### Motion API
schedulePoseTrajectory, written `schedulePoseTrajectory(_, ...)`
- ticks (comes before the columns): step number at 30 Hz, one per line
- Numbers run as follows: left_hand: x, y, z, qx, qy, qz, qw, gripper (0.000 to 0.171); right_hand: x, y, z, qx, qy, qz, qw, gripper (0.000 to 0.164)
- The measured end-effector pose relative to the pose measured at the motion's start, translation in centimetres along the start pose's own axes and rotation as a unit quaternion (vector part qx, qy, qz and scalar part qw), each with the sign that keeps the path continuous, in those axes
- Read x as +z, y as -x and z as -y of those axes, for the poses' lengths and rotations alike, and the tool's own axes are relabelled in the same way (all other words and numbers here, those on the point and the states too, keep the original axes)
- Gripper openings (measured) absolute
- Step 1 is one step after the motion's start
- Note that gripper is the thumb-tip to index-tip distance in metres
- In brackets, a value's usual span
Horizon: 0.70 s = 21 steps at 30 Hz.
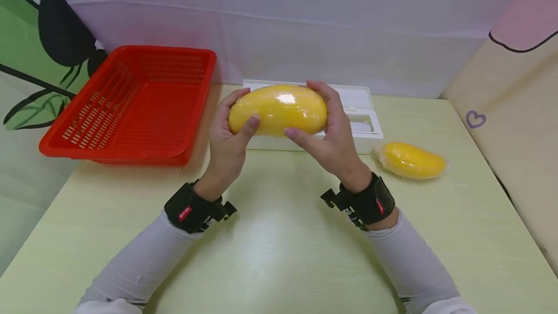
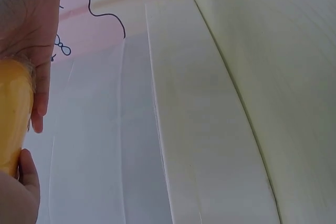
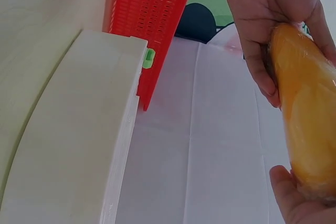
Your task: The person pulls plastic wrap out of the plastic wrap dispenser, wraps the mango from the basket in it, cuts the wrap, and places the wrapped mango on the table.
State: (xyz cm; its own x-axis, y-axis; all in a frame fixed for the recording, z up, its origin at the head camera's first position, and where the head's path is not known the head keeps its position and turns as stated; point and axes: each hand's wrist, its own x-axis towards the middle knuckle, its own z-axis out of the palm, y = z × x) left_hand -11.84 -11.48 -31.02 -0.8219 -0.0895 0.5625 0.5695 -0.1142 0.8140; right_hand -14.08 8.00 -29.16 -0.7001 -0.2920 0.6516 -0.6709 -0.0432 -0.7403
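A yellow mango (image 1: 279,110) in shiny clear film is held up in front of a long white box (image 1: 270,143). My left hand (image 1: 228,144) grips its left end, the thumb lying along the near side. The other end sits in my right hand (image 1: 337,134), whose thumb presses the lower near side. In the right wrist view the film clings tightly over the mango (image 3: 307,108). A second film-wrapped mango (image 1: 411,160) lies on the table to the right of the box, with loose film at its ends.
A red plastic basket (image 1: 187,151) with slotted sides stands at the back left. The white box's lid (image 1: 353,96) is raised at the back, and a green catch (image 3: 148,59) shows on its end. Cloth-covered walls edge the table (image 1: 270,236) at the back and right.
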Motion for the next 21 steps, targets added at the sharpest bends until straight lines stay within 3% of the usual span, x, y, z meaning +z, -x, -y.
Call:
schedulePoseTrajectory(9,-0.3,0.0,0.2,-0.019,0.010,0.012,0.9997,0.076,-1.0,0.0,0.1,0.038,0.052,0.050,0.997,0.091)
schedulePoseTrajectory(14,-0.4,0.0,0.2,-0.040,0.017,0.027,0.9987,0.074,-1.6,-0.2,0.2,0.071,0.101,0.081,0.989,0.095)
schedulePoseTrajectory(18,-0.5,0.1,0.1,-0.062,-0.018,0.059,0.9962,0.075,-2.3,-0.1,0.3,0.133,0.148,0.104,0.974,0.096)
schedulePoseTrajectory(21,-0.4,0.1,0.2,-0.069,-0.071,0.099,0.9901,0.085,-3.1,0.1,0.3,0.200,0.185,0.131,0.953,0.098)
